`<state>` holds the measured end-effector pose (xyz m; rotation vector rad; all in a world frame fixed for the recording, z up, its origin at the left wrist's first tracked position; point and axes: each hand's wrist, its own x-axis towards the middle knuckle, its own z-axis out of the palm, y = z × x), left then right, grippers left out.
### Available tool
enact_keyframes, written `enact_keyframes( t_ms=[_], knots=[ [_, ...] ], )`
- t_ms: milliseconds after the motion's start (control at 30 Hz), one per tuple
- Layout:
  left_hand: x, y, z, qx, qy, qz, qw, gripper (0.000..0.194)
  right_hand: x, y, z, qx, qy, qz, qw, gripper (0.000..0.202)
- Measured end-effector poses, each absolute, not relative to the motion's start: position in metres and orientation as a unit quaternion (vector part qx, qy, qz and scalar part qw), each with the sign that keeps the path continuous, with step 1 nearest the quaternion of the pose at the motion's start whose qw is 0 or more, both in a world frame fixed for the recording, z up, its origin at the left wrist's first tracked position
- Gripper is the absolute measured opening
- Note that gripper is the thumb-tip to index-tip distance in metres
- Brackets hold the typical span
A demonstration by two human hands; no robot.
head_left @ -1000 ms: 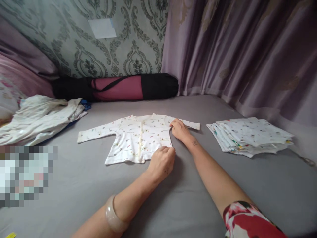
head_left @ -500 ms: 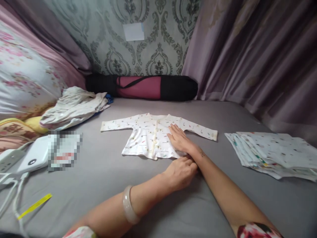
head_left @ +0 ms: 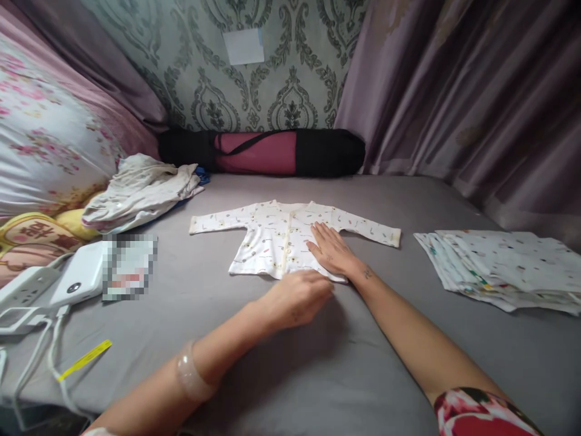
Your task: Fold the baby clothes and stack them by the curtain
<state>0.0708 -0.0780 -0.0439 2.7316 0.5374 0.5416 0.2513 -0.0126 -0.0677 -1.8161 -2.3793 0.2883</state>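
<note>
A small white long-sleeved baby shirt [head_left: 267, 239] with a scattered print lies flat on the grey bed, sleeves spread to both sides and a cream button strip down the front. My right hand [head_left: 333, 249] rests palm down on the shirt's right front, its fingers stretched out. Near the lower hem, my left hand [head_left: 297, 298] hovers in front of the shirt, fingers curled and slightly blurred; nothing shows in them. It covers part of the hem. A pale bangle [head_left: 194, 370] is on my left forearm.
Folded printed cloths [head_left: 508, 266] lie at the right. On the left are a crumpled pale cloth [head_left: 140, 191], a white power bank [head_left: 82, 275], a power strip [head_left: 27, 287] with cables, and a yellow strip [head_left: 85, 359]. A black and maroon long bag [head_left: 261, 152] lies along the wall.
My left hand has moved left from beside my right wrist, along the shirt's hem. My right hand stays flat on the shirt. The view has shifted slightly.
</note>
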Motion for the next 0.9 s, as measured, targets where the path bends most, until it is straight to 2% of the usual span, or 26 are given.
enact_keyframes(
  t_ms=[200,333,467,667,767,900],
  knots=[
    [0.003,-0.046,-0.042,0.883,0.379,0.249,0.119,0.022,0.255,-0.015,-0.053,-0.587,-0.792,0.120,0.116,0.058],
    [-0.009,-0.047,-0.042,0.887,0.386,0.198,0.156,0.027,0.243,-0.027,-0.038,-0.525,-0.815,0.152,0.192,0.035],
    [-0.009,-0.049,-0.045,0.899,0.374,0.177,0.146,0.032,0.220,-0.050,-0.032,-0.444,-0.846,0.239,0.174,0.022],
    [-0.007,-0.048,-0.049,0.904,0.375,0.165,0.123,0.019,0.205,-0.063,-0.040,-0.478,-0.824,0.214,0.214,0.007],
    [-0.003,-0.050,-0.046,0.912,0.368,0.160,0.081,0.015,0.207,-0.058,-0.044,-0.482,-0.800,0.255,0.252,0.012],
    [0.000,-0.053,-0.045,0.919,0.351,0.172,0.057,0.016,0.209,-0.051,-0.045,-0.498,-0.722,0.367,0.309,0.028]
  ],
)
